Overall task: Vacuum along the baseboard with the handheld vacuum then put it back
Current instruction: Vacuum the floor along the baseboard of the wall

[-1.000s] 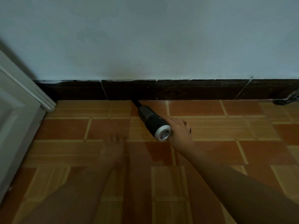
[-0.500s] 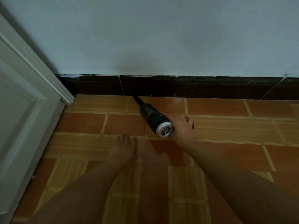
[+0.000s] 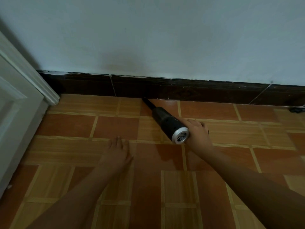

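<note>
From the head camera, the right hand [image 3: 197, 133] is wrapped around the handle of one handheld vacuum [image 3: 168, 123], whose black body slants across the tiled floor [image 3: 115, 126] with its thin nozzle tip at the far edge of the floor, touching or just short of the dark baseboard [image 3: 189, 90]. The left hand [image 3: 118, 153] lies flat and released on the floor, fingers spread, well apart from the vacuum and nearer the white door frame [image 3: 24, 83] at the floor's far left corner.

The likely slip is the nozzle lifting or drifting off the seam as the arm sweeps, leaving dust behind; a cable end [image 3: 297, 109] by the far right edge could also snag the tip.

Count: one vacuum, two hands, one baseboard run, one cable end.
</note>
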A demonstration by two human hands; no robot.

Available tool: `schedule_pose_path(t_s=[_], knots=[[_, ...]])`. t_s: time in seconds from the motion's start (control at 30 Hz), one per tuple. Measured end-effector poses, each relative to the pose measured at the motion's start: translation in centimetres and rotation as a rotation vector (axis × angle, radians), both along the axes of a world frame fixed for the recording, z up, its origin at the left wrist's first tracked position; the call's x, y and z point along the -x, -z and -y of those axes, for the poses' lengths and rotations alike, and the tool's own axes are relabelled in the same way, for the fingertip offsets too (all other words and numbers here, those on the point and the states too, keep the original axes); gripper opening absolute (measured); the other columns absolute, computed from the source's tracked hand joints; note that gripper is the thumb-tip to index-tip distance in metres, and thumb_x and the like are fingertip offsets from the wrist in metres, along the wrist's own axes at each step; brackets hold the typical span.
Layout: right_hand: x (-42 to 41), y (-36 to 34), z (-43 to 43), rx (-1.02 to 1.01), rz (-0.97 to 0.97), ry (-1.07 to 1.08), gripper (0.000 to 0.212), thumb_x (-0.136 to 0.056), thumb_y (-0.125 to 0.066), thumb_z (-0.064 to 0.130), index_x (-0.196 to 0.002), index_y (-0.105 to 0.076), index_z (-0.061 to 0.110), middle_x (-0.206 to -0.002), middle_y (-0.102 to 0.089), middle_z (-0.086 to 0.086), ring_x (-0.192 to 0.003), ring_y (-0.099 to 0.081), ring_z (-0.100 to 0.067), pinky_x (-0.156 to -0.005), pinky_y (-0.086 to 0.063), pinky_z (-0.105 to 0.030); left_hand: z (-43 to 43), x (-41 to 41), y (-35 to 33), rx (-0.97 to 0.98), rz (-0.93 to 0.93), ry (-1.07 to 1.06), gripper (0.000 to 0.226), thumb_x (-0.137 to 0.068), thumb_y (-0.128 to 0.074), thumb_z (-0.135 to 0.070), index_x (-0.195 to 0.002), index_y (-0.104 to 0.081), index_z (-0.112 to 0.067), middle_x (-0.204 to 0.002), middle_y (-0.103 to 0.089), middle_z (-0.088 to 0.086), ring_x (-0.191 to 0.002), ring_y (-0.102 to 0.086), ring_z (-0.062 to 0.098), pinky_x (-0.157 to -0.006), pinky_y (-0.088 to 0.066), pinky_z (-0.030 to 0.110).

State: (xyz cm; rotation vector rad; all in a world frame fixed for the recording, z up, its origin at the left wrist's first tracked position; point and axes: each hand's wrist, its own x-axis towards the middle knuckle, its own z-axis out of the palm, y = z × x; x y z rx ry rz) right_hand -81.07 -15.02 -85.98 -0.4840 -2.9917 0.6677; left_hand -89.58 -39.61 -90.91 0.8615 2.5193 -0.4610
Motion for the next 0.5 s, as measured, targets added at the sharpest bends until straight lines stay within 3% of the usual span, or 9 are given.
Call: schedule_pose_path(t_s=[0.2, 0.3, 0.5], knots=[[-0.8, -0.5, -0.9, -0.009, 0.012, 0.046, 0.054, -0.08, -0.064, 0.025, -0.129, -0.043, 0.029, -0.107, -0.06, 0.004, -0.11, -0.047, -0.018, -0.104, -0.02, -0.041, 0.4, -0.7, 0.6, -0.07, 0.037, -0.095, 0.064, -0.098, -0.016, -0.048, -0.148, 0.007, -0.014, -0.155, 0.011, 0.019, -0.144, 0.01, 0.03, -0.116, 0.003, 0.043], [-1.6, -0.3, -1.1, -0.007, 0.019, 0.061, 0.054, -0.082, -0.061, 0.022, -0.132, -0.04, 0.029, -0.112, -0.058, 0.004, -0.114, -0.044, -0.017, -0.107, -0.017, -0.042, 0.4, -0.6, 0.7, -0.076, 0.043, -0.101, 0.064, -0.098, -0.017, -0.048, -0.148, 0.007, -0.015, -0.155, 0.011, 0.018, -0.144, 0.01, 0.029, -0.116, 0.004, 0.043], [-3.3, 0.3, -2.4, -0.056, -0.02, 0.063, 0.054, -0.079, -0.063, 0.018, -0.129, -0.044, 0.027, -0.102, -0.059, 0.004, -0.106, -0.049, -0.017, -0.105, -0.019, -0.04, 0.3, -0.5, 0.7, -0.079, 0.05, -0.107, 0.064, -0.098, -0.018, -0.047, -0.148, 0.006, -0.015, -0.155, 0.01, 0.018, -0.144, 0.009, 0.029, -0.117, 0.001, 0.042]])
